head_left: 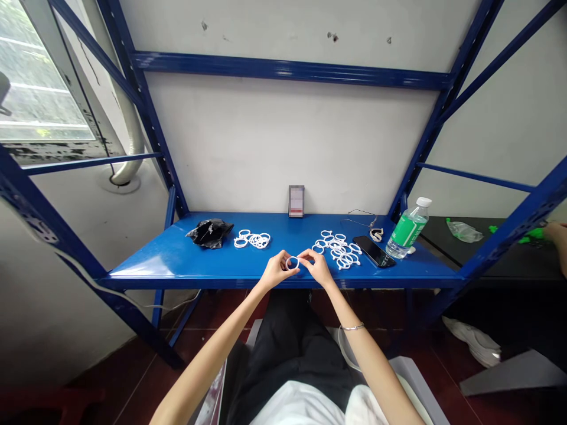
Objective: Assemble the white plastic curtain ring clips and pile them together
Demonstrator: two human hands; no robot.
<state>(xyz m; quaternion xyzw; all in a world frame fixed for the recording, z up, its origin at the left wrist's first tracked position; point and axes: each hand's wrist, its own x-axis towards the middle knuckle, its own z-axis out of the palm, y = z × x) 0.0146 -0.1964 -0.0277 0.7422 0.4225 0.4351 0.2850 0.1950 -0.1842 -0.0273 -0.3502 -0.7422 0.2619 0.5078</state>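
On a bench sit one bottle, its green label unreadable, and two ring piles, while left hand and right hand fingers pinch one white ring.

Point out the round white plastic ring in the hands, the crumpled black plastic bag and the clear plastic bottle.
Round white plastic ring (292, 257): head view, top of the band.
Crumpled black plastic bag (209, 234): head view, the middle.
Clear plastic bottle (406, 231): head view, the green label.

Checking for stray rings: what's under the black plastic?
The black plastic rests on the blue tabletop, which shows around it; white rings lie to its right. Whatever is beneath its crumpled folds is covered, so I can't tell.
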